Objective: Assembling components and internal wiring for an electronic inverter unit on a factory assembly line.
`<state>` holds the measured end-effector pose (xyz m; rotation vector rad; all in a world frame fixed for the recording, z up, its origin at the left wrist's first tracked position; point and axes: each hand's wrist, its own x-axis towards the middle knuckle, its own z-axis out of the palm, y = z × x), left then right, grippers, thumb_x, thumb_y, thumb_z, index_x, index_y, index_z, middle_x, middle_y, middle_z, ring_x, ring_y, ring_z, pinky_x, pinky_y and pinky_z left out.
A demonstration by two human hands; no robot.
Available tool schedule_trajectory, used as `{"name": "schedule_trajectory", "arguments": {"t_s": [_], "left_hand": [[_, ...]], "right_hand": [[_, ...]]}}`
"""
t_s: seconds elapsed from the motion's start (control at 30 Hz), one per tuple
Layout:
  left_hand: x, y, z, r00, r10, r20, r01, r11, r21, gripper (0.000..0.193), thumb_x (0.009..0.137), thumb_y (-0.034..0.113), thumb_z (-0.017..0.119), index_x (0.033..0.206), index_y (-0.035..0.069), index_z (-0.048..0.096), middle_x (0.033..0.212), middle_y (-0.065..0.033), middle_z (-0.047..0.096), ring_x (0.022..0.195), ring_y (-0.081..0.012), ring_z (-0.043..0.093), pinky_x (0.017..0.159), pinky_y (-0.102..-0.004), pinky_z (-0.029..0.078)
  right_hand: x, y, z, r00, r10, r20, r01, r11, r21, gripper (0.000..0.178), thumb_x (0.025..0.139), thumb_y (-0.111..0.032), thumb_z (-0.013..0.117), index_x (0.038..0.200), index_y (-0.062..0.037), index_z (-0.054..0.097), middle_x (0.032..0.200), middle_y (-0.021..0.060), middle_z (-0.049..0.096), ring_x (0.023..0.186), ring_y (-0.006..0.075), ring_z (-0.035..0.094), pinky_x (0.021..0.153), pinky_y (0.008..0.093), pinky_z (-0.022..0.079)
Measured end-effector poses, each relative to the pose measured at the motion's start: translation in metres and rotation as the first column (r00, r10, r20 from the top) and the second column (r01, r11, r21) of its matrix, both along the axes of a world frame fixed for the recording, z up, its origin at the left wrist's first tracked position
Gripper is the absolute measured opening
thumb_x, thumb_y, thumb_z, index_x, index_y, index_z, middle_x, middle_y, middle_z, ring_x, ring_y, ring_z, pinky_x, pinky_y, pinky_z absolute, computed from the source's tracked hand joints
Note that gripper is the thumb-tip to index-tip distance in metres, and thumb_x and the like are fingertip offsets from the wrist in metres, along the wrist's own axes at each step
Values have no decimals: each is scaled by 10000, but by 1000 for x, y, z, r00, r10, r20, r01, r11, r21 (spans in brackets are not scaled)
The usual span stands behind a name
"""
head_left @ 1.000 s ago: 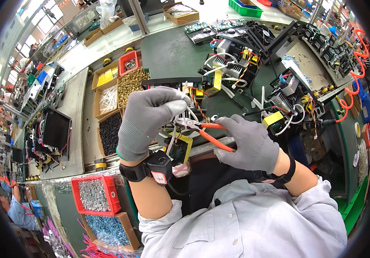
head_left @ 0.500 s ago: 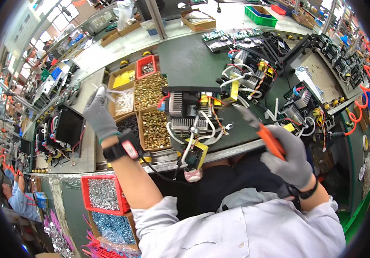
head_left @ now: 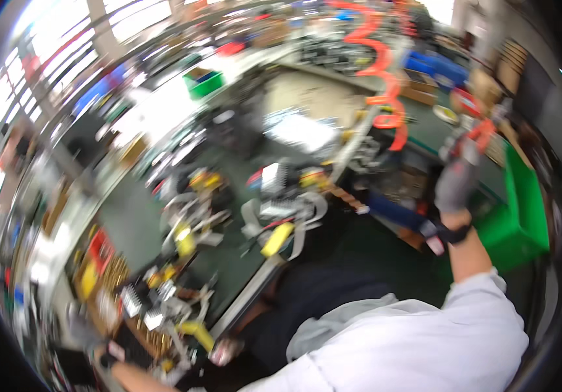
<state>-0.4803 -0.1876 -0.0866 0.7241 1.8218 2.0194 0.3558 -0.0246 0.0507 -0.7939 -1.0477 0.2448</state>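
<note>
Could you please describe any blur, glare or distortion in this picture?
In the head view, motion blur smears the heatsink assembly, left gloved hand and right gloved hand; in the same head view, the windows at upper left are washed out, the white bench glares, and fisheye distortion bends straight edges.

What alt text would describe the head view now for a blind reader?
A person's gloved right hand, an orange object against it, is near a green bin; the left hand is by boxes of parts. Blurred wired units lie on a workbench.
</note>
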Motion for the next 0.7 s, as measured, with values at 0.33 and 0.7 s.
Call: {"name": "schedule_trajectory", "arguments": {"t_s": [0.33, 0.7], "left_hand": [[164, 33, 72, 589, -15, -808, -50, 997, -55, 292, 933, 97, 558, 1179, -61, 574, 1081, -91, 590, 921, -183, 589, 777, -292, 496], [358, -12, 102, 943, 146, -300, -158, 987, -14, 311, 911, 42, 567, 1212, -33, 584, 1060, -95, 641, 951, -145, 598, 888, -274, 469]], "right_hand": [[327, 91, -158, 800, -529, 285, 555, 471, -686, 648, 657, -340, 746, 1129, 32, 505, 1041, 158, 598, 961, 253, 582, 817, 393, 470], [329, 148, -176, 652, -556, 515, 737, 623, -261, 421, 860, -129, 571, 1219, 81, 505, 1193, 193, 574, 1087, 276, 553, 966, 359, 417]]}}
